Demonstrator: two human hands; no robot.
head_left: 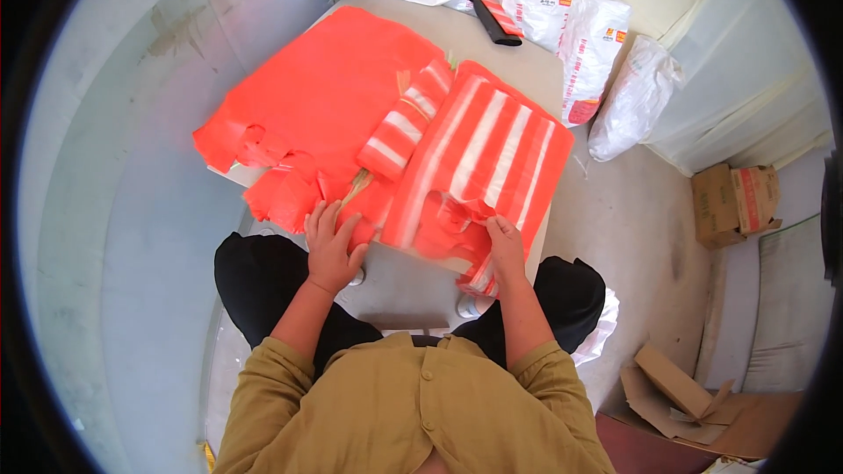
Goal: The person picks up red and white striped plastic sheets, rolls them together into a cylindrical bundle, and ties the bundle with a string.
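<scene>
My right hand [506, 250] pinches the cut handle edge of a red-and-white striped plastic bag [492, 145], which lies flat on the right part of the table. At the table's near edge, my left hand [331, 250] has its fingers spread, by a thin bunch of pale yellowish strands [355, 189] and the edge of the red plastic. A folded striped bag bundle [407, 121], with a thin band around it, rests left of the striped bag. Plain red plastic bags [329, 83] cover the table's left side, their handle ends crumpled near me.
Along the far edge of the table [543, 79] lie a black and red-striped bundle [493, 16] and several white sacks [527, 0]. Another white sack [634, 96] stands on the floor. Cardboard boxes [736, 204] are at the right, and opened cardboard [694, 395] lies lower right. A wall is close on the left.
</scene>
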